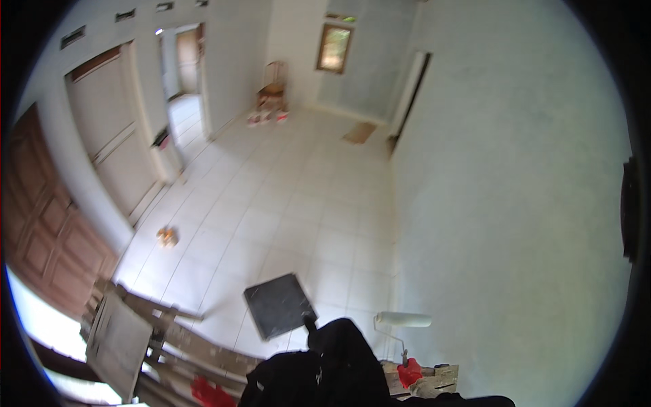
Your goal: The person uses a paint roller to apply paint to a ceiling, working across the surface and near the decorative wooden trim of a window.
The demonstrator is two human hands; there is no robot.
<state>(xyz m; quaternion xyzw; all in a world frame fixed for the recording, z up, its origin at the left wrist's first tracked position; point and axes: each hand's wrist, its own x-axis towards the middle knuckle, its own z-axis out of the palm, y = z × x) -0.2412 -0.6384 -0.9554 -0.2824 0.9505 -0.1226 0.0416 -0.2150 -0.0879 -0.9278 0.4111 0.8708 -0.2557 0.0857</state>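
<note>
My right hand point(409, 374), in a red glove, is closed around the handle of a paint roller point(404, 319). The roller has a pale sleeve on a bent wire frame and is held close to the light wall on the right. At the lower edge, my left hand point(211, 393), also red-gloved, is beside the wooden planks point(210, 346); its fingers are too blurred and cut off to read. Ahead of my dark-clothed legs point(332, 366) is a dark square panel point(279, 305); what supports it is hidden.
Along the right runs a pale wall point(508, 190). White tiles cover the floor point(285, 217). A wooden chair point(272, 91) stands far back, near a brown mat point(360, 133). Small orange-brown items point(167, 237) lie at left, by a brown panelled door point(51, 210). A grey board point(119, 346) leans on the planks.
</note>
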